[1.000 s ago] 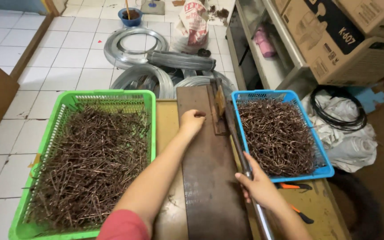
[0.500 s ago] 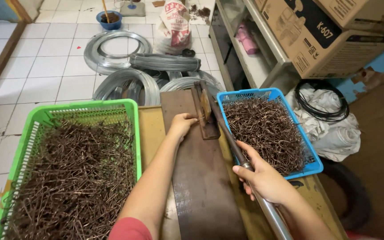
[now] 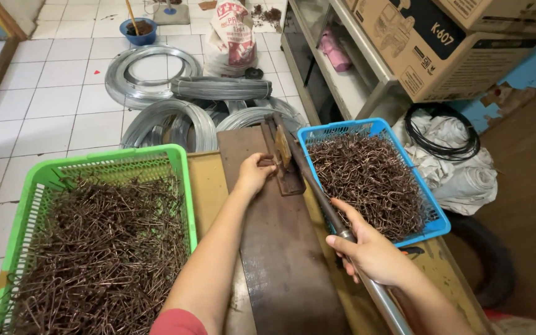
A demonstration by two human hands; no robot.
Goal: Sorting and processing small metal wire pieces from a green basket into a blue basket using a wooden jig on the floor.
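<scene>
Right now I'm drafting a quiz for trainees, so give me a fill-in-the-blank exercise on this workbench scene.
1. The right hand grips the long metal ____ of the bending tool.
2. The left hand rests at the tool on the dark ____ board.
3. The basket left of the board is ____.
4. The basket right of the board is ____.

Missing words: lever; wooden; green; blue

Floor: we see white tiles (image 3: 57,80), grimy at the joints.
On the floor: we count several coils of grey wire (image 3: 150,74), a blue bowl (image 3: 139,30), a printed sack (image 3: 231,37).
Right side: we find a metal shelf (image 3: 342,68) bearing cardboard boxes (image 3: 429,43).
Wall: blue, peeling (image 3: 528,68).
</scene>
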